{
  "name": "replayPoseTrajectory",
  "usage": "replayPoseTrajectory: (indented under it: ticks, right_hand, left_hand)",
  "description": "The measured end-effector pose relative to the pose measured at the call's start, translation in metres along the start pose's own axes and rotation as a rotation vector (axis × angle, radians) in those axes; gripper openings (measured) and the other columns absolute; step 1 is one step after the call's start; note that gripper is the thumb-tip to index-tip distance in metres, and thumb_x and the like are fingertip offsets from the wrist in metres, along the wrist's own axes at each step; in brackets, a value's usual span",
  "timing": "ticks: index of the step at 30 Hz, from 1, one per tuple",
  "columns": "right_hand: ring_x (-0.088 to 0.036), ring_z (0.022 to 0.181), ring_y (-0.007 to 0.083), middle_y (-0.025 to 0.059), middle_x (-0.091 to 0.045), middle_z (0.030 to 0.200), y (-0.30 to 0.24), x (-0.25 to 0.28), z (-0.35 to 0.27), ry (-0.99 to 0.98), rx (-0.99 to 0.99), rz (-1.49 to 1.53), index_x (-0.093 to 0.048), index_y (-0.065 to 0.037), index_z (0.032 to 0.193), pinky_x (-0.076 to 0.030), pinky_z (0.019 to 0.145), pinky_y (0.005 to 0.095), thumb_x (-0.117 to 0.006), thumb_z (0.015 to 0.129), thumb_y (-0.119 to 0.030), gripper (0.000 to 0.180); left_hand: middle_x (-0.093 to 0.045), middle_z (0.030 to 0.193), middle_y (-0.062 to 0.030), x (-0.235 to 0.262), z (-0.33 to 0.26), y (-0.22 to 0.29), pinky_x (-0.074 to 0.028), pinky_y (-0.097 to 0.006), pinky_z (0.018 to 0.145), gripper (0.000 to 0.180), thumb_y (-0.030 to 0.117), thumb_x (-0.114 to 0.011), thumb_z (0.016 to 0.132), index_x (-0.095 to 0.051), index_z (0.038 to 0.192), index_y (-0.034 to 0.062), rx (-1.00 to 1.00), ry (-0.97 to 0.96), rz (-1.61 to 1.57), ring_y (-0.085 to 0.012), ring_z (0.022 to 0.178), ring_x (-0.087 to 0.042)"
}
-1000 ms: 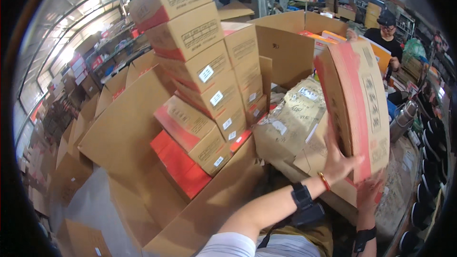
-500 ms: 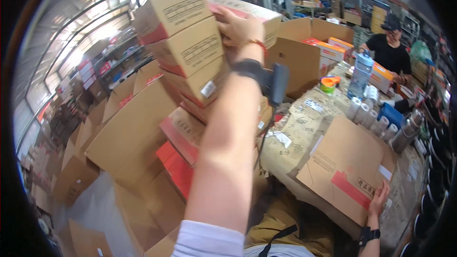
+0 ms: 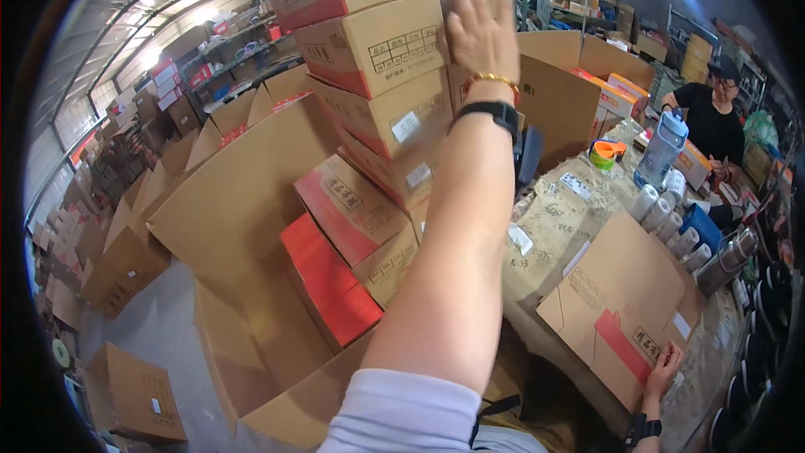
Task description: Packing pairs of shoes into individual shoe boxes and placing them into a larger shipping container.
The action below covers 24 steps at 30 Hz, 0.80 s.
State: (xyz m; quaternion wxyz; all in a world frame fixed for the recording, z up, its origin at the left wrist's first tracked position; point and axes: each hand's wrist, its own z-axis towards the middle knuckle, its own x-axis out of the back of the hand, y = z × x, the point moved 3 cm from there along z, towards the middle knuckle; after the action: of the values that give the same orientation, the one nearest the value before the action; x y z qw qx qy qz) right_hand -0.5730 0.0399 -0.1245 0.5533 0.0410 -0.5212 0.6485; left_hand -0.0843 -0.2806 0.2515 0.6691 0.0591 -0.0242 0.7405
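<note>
My left hand (image 3: 485,38) is raised beside a tall stack of brown and red shoebox-sized cartons, its fingers stretched out and slightly blurred. It is next to the upper cartons (image 3: 369,49), close to a box face behind it; whether it touches them I cannot tell. My right hand (image 3: 664,372) holds the lower right edge of a folded cardboard box (image 3: 616,294) with a red band, which lies tilted on the table. Below the stack, a red box (image 3: 331,277) and a red-and-brown carton (image 3: 348,201) sit inside a large open carton (image 3: 243,176).
The paper-covered table (image 3: 553,218) bears a water bottle (image 3: 662,147), white rolls (image 3: 658,214), a steel flask (image 3: 726,260) and orange and green tape (image 3: 606,153). Another large open carton (image 3: 558,109) stands beyond. Across the table is a person in black (image 3: 713,113).
My left hand has come off the top of the stacked boxes and its fingers now point up. The view has shifted, so the stack appears larger and more upright. My right hand stays at the cardboard.
</note>
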Motion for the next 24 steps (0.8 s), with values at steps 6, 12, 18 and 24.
replayPoseTrajectory:
  ticks: [6,12,18,24]
  right_hand:
    - [-0.05,0.102,0.0191,0.0074,-0.053,0.112,0.037,0.022,0.001,0.009,-0.056,0.245,-0.053,-0.002,0.116,-0.041,0.087,0.0308,-0.047,0.096,-0.024,0.03]
    - [-0.052,0.091,0.0147,0.0031,-0.051,0.106,0.023,0.056,-0.026,0.179,-0.191,0.265,-0.06,-0.006,0.108,-0.043,0.082,0.027,-0.063,0.083,-0.009,0.026]
    - [-0.032,0.129,0.0422,0.025,-0.033,0.14,-0.016,0.077,-0.089,-0.154,-0.143,-0.214,-0.042,-0.011,0.136,-0.027,0.108,0.0475,-0.08,0.063,-0.036,0.086]
    - [-0.026,0.132,0.0493,0.0352,-0.019,0.143,-0.007,0.064,-0.113,-0.116,-0.203,-0.217,-0.03,-0.027,0.144,-0.032,0.105,0.0476,-0.079,0.064,-0.046,0.096]
  left_hand:
    - [-0.029,0.142,-0.0154,0.087,-0.19,0.132,-0.023,-0.058,0.1,0.069,0.022,-0.07,0.073,-0.042,0.135,0.0218,-0.13,-0.409,-0.995,-0.0366,0.131,-0.026]
    - [-0.046,0.13,-0.0217,0.126,-0.369,0.116,-0.037,-0.044,0.101,0.057,0.022,-0.073,0.073,-0.054,0.123,0.0052,-0.023,-1.082,-1.095,-0.0371,0.121,-0.043]
    - [-0.038,0.141,-0.0206,0.11,-0.394,0.117,-0.029,-0.041,0.109,0.06,0.007,-0.069,0.074,-0.048,0.13,0.0016,0.179,-1.372,-1.223,-0.0342,0.131,-0.036]
    - [-0.036,0.143,-0.0125,0.112,-0.363,0.112,-0.03,-0.036,0.106,0.056,0.002,-0.055,0.086,-0.036,0.139,0.0026,0.543,-1.591,-1.753,-0.0238,0.128,-0.039]
